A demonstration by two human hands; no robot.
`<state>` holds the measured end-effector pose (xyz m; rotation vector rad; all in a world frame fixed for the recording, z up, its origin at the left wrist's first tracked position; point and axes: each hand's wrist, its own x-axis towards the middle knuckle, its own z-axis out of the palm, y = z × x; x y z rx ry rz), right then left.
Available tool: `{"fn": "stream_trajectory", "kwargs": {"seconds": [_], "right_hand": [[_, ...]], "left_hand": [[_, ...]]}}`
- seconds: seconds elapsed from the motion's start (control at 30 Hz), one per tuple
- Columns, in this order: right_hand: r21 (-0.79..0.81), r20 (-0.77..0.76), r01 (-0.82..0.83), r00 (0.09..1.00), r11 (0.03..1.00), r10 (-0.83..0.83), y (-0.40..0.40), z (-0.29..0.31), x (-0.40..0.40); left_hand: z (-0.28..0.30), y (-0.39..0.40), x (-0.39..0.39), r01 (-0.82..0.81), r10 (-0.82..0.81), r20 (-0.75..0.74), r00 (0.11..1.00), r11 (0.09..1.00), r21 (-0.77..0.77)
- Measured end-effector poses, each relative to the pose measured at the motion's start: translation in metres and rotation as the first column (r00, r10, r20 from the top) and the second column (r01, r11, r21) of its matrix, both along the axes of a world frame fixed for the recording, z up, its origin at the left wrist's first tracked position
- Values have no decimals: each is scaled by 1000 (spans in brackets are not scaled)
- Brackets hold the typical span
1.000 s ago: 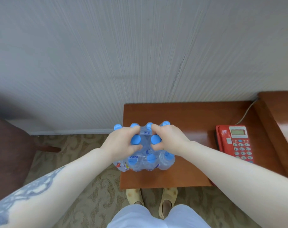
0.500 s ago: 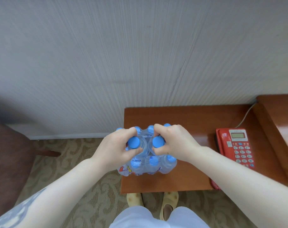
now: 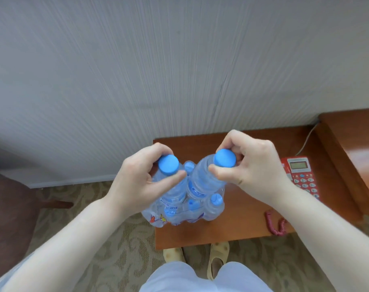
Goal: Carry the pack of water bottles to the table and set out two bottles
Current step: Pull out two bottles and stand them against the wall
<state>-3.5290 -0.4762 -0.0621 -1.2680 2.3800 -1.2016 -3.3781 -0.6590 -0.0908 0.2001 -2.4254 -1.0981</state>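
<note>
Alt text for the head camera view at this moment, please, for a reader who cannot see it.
Each hand grips a blue-capped water bottle by its neck: left hand and right hand lift them from the shrink-wrapped pack, which stands near the left front corner of a wooden table. A red telephone sits at the table's right.

The pack (image 3: 183,213) sits on the table (image 3: 242,228) at its left edge, near the front-left corner, overhanging slightly. Two bottles stand raised above the pack, the left bottle (image 3: 173,186) beside the right bottle (image 3: 206,178). The telephone (image 3: 301,175) lies along the table's right edge, its coiled cord (image 3: 277,224) near the front-right corner
</note>
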Motion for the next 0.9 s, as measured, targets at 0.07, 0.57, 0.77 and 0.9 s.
{"fn": "stream_trajectory", "kwargs": {"seconds": [0.07, 0.57, 0.77, 0.9], "right_hand": [[-129, 51, 117, 993, 985, -111, 2, 11, -10], [-169, -70, 383, 914, 908, -399, 42, 39, -108], [-49, -62, 379, 922, 924, -382, 46, -4, -167], [55, 35, 330, 943, 943, -332, 50, -52, -216]], "left_hand": [[12, -5, -10, -87, 93, -72, 993, 992, 88], [33, -1, -137, -108, 140, -100, 985, 956, 272], [0, 31, -208, -135, 133, 26, 991, 970, 204], [-42, 46, -251, -235, 212, 161, 964, 962, 139]]}}
